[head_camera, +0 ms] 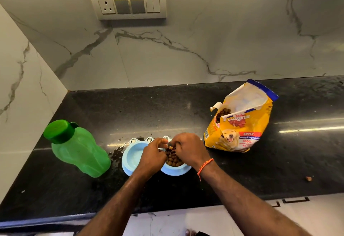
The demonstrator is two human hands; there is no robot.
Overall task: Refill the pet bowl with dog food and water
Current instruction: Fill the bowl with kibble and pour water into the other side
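Observation:
A light blue double pet bowl (130,161) sits on the black counter near its front edge. Its right well holds brown dog food kibble (173,158); its left well looks pale and its contents are unclear. My left hand (153,154) and my right hand (188,148) hover together over the kibble, fingers curled, with pieces of kibble between them. An open yellow dog food bag (240,124) stands to the right of the bowl, kibble showing at its torn mouth. A green water bottle (78,148) with its cap on lies tilted to the left.
Water is spilled on the black counter (279,161) just behind and left of the bowl. A single stray kibble (309,178) lies near the front edge at the right. Marble walls close the back and left. A switch panel (128,3) is on the back wall.

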